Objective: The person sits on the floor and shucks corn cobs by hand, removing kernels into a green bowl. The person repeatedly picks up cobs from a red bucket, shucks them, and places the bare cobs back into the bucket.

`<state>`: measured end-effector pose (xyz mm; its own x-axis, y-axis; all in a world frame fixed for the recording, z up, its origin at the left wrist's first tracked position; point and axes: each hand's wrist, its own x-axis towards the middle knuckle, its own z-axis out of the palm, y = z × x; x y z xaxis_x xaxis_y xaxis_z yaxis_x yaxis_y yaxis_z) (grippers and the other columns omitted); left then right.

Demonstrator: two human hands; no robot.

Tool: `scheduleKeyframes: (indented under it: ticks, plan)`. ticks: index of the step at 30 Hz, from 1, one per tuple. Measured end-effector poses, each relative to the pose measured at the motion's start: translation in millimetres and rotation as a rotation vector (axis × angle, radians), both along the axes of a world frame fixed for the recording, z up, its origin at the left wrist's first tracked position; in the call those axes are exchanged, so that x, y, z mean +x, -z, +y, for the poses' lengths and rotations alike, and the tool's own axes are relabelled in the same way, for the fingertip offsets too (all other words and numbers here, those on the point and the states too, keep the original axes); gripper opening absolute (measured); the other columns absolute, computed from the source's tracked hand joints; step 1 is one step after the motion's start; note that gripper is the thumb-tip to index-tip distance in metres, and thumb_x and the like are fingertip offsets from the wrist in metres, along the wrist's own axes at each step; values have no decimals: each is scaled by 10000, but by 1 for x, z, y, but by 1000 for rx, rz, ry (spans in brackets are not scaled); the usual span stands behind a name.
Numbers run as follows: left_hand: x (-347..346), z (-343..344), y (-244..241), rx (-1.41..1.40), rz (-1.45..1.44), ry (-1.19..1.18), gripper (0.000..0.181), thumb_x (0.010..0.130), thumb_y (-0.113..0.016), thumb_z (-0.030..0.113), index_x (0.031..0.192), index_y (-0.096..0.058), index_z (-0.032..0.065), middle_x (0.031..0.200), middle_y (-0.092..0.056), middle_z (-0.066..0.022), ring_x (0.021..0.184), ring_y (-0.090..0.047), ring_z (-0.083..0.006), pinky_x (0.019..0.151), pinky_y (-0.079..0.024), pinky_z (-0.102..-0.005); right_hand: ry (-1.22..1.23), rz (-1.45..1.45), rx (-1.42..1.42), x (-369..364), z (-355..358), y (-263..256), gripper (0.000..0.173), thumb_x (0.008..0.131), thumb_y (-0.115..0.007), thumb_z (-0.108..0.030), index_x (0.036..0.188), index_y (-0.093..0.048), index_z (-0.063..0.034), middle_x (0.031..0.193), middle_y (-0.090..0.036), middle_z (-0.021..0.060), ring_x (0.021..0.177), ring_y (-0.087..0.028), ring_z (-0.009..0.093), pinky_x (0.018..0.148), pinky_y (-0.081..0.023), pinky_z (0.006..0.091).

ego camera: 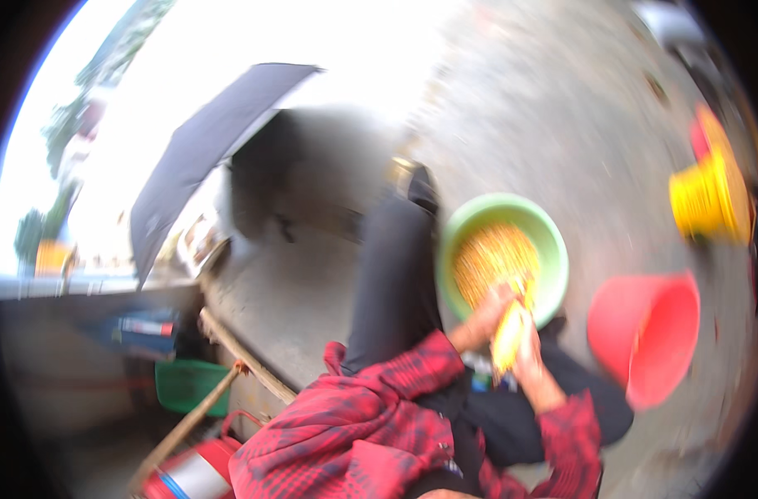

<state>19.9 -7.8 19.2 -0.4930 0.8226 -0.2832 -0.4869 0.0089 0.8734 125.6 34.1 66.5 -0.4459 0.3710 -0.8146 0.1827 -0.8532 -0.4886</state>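
Note:
A yellow ear of corn (508,335) is held between both hands near the rim of a green plastic basin (556,262). My left hand (492,313) grips its upper left side. On its right side, my right hand (528,349) is closed around the ear, the fingers partly hidden and blurred. Loose yellow corn kernels (488,259) lie in the basin, beneath and beyond the hands. Both forearms wear red and black checked sleeves.
A pink bucket (616,324) lies tipped on the right, with yellow plastic tubs (706,199) farther off. A dark umbrella (198,143) stands at the left. Wooden poles (248,355), a green plastic basket (188,387) and a red container (198,471) are at the lower left.

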Motion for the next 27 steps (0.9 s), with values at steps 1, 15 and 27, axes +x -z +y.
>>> scheduleKeyframes:
  ticks: [1, 15, 27]
  plan:
    - [4, 4, 6, -21, 8, -26, 365, 883, -579, 172, 1213, -568, 15, 1142, -584, -50, 1021, -537, -127, 890, -437, -275, 46, -48, 6, -6, -1, -7, 500, 916, -396, -555, 1129, -493, -113, 790, -580, 109, 604, -596, 242, 509, -516, 359]
    - [1, 11, -13, 52, -255, -41, 418, 825, -485, 94, 1236, -556, 100, 873, -559, -52, 729, -538, -113, 622, -474, -252, -221, -1, -57, -4, 22, -10, 540, 894, -293, -582, 983, -494, -89, 666, -510, 96, 512, -521, 232, 426, -459, 359]
    - [15, 4, 5, -25, -243, -91, 286, 843, -585, 95, 1124, -626, 130, 914, -590, -34, 769, -552, -95, 675, -492, -259, -251, -44, -90, 3, 13, -4, 586, 903, -266, -592, 993, -496, -60, 664, -517, 110, 525, -535, 250, 451, -478, 368]
